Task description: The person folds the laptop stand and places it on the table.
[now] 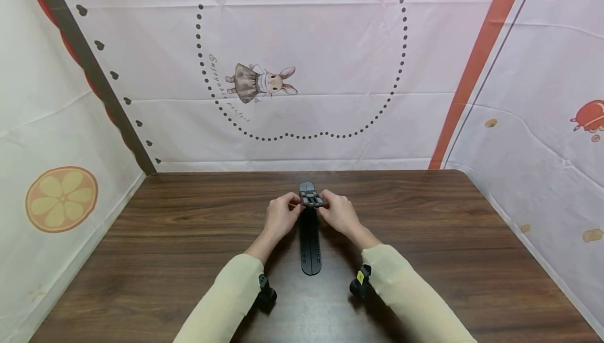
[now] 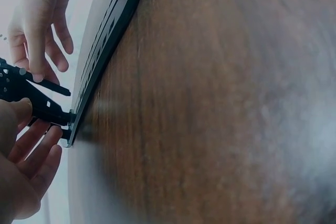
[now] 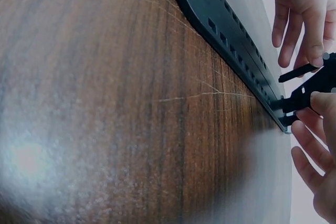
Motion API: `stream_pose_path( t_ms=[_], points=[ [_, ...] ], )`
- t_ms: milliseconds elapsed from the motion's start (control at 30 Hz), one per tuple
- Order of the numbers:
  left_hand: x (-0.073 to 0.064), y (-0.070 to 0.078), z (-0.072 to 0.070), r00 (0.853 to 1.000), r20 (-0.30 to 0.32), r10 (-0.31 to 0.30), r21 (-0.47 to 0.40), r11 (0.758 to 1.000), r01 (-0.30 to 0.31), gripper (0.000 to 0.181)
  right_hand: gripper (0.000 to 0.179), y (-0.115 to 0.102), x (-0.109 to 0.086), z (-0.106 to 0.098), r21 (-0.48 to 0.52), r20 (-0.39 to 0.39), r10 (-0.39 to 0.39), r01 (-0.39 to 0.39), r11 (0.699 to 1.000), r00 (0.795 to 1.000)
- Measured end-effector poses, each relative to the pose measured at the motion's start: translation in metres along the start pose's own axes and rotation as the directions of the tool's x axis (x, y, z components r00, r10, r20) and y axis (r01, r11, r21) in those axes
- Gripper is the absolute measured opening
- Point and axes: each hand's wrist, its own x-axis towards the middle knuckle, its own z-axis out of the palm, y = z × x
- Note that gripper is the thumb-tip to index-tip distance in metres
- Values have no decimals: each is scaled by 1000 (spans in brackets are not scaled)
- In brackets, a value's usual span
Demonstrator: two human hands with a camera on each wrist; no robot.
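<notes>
A black folding stand [image 1: 310,243] lies lengthwise on the table, its long flat base lined with small slots. Near the far end a hinged bracket [image 1: 311,199] with grey pads stands raised above the base. My left hand [image 1: 281,218] pinches the bracket's left side; in the left wrist view that hand [image 2: 26,166] has its thumb on the black arm and other fingers beneath. On the opposite side my right hand [image 1: 341,214] pinches the bracket's right edge, and the right wrist view shows this hand [image 3: 323,166] with its thumb on the bracket. The base's slots [image 3: 226,40] face upward.
The brown wood-grain table [image 1: 198,227] extends around the stand. A white printed cloth [image 1: 330,60] hangs behind the table's far edge and along both sides. Small black cameras [image 1: 266,296] are strapped at both cream sleeves [image 1: 226,296].
</notes>
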Motion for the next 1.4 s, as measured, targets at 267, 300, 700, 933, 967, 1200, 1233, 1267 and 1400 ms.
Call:
stream_pose_path(
  t_ms=[267,300,700,933,967,1200,1233,1267,1400],
  points=[
    [2,1,0,1000,-17,-25,23,999,25,4,12,-1,2,-1,-41,-28,-7,6,999,1000],
    [2,1,0,999,-20,-27,25,999,27,4,12,-2,3,-1,-48,-29,-7,5,999,1000],
    [5,1,0,995,-92,-29,43,999,33,4,13,-4,3,-2,-131,-60,-36,27,991,998],
    [4,1,1,995,-99,-26,30,999,29,6,10,-2,3,-2,-127,-75,-51,41,991,996],
    [4,2,1,995,-97,-28,23,999,31,7,10,-2,3,-2,-125,-77,-50,40,991,996],
    [3,3,0,997,-75,-16,-30,999,14,12,18,-3,2,0,-55,-56,-12,9,998,998],
    [3,3,0,997,-70,-10,-32,999,8,12,20,-3,2,0,-37,-51,-13,11,999,999],
    [3,3,0,998,-65,-4,-35,999,2,12,21,-3,2,0,-24,-47,-15,14,1000,999],
    [2,2,-2,1000,-25,5,-49,999,-6,13,21,-4,1,-2,19,-40,-27,28,999,999]
  ],
)
